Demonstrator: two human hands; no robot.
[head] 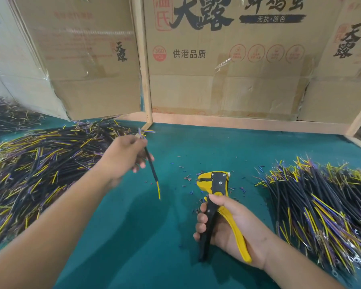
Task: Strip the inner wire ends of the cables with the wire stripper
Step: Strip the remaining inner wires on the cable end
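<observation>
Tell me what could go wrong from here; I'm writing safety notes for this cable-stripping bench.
1. The left hand holds the thin black cable loosely, away from the yellow-and-black wire stripper in the right hand; its yellow inner wire end may enter the tool crooked.
2. The cable piles on the left and right look alike, so they could get mixed.
3. Small insulation scraps litter the green table surface and may slide under the hands.

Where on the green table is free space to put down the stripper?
Bare green mat lies between the left cable pile and the right hand. Another patch lies below the cardboard wall. Insulation scraps crowd around the yellow-black wire stripper, and the right cable pile fills that side.
</observation>
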